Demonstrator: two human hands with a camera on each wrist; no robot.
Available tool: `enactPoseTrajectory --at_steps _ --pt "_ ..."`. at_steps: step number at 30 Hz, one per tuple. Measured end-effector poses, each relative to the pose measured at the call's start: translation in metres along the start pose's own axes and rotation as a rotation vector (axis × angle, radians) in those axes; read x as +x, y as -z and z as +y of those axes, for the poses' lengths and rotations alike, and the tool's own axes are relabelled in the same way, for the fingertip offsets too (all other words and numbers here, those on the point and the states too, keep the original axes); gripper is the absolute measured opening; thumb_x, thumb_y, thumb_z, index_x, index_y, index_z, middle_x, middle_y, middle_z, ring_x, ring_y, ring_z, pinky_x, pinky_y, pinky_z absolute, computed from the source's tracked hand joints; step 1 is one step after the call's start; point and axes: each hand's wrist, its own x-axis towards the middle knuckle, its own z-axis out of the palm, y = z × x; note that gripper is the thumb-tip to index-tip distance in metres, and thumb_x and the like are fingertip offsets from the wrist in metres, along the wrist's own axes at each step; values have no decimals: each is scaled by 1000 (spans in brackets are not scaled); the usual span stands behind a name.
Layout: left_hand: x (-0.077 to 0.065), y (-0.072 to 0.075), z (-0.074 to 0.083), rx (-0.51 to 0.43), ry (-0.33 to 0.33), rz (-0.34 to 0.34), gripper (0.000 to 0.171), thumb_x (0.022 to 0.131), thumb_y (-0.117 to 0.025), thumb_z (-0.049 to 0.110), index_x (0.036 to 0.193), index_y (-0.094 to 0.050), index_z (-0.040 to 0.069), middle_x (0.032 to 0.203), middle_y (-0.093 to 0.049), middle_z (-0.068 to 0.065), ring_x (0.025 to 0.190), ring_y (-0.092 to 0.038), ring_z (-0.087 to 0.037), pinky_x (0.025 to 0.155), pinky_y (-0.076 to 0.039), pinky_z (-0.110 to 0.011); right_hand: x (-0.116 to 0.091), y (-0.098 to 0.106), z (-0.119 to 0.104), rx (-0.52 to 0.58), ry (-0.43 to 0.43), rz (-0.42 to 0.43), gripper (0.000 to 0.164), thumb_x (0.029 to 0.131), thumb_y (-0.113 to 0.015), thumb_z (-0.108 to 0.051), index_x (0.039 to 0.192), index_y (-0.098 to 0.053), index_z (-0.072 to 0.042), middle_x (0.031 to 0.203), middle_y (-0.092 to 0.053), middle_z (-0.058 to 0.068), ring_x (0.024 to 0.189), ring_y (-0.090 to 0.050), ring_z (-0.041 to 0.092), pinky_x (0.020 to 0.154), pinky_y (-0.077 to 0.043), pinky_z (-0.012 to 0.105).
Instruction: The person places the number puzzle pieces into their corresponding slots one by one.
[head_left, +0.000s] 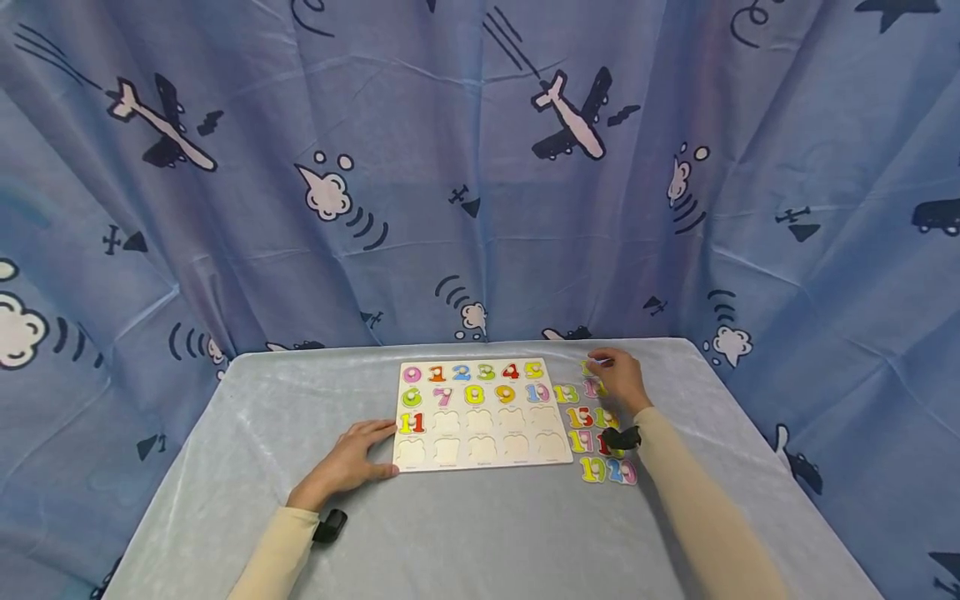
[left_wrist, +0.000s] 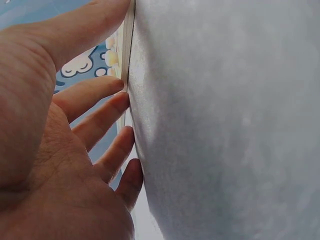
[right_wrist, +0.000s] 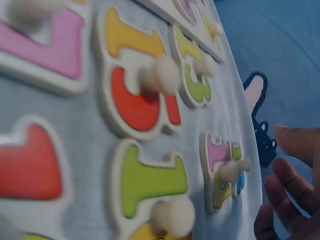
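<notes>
A wooden number puzzle board (head_left: 480, 467) lies on the table, with pieces 0 through 11 in its two upper rows and the left of the third. My left hand (head_left: 351, 462) rests against the board's left edge, thumb near the lower corner; in the left wrist view its fingers (left_wrist: 102, 120) are spread along that edge. Over the far end of the loose pieces hovers my right hand (head_left: 621, 379), near a partly hidden piece (head_left: 586, 367). The right wrist view shows its fingers (right_wrist: 287, 195) relaxed and apart from the knobbed 14 piece (right_wrist: 216, 150) and the piece behind it.
Loose pieces lie right of the board: the 13 (head_left: 566, 393), 15 (head_left: 580, 417), 17 (head_left: 581, 441), 19 (head_left: 593, 470) and 20 (head_left: 622, 472), with others partly covered by the right wrist. A blue patterned curtain (head_left: 420, 208) hangs behind the cloth-covered table (head_left: 480, 542).
</notes>
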Motion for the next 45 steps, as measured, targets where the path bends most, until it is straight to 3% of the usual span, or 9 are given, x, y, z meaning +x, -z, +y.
enactPoseTrajectory --at_steps 7,16,30,38,45 --pt "0 -1 0 -3 1 3 75 77 -83 29 143 -52 9 149 -49 -9 140 -36 -34 110 -30 -58 13 2 7 80 -179 -69 33 99 -58 -19 129 -62 -6 132 -57 19 118 -54 34 102 -47 49" --pt "1 -1 -1 -9 4 4 75 77 -84 29 143 -52 9 149 -49 -7 141 -36 -34 110 -30 -57 22 -3 12 67 -256 -57 31 97 -60 -19 123 -65 -4 127 -62 20 116 -56 34 104 -44 49" --pt "1 -1 -1 -24 7 10 75 77 -84 29 142 -53 10 149 -49 -7 141 -36 -33 110 -30 -57 22 -5 14 26 -240 -45 29 95 -64 -20 116 -68 0 119 -65 22 102 -59 31 84 -48 39" --pt "2 -2 0 -20 1 9 75 77 -83 30 143 -52 10 149 -49 -7 141 -36 -33 110 -30 -56 20 -1 17 -4 -210 -30 27 97 -62 -22 114 -69 -2 116 -66 20 99 -58 30 82 -48 37" --pt "1 0 -1 -12 -3 6 75 77 -83 29 142 -52 8 149 -49 -8 141 -36 -34 111 -30 -57 10 6 2 -28 -99 -38 27 95 -65 -23 112 -71 -2 113 -70 19 99 -63 30 85 -51 42"
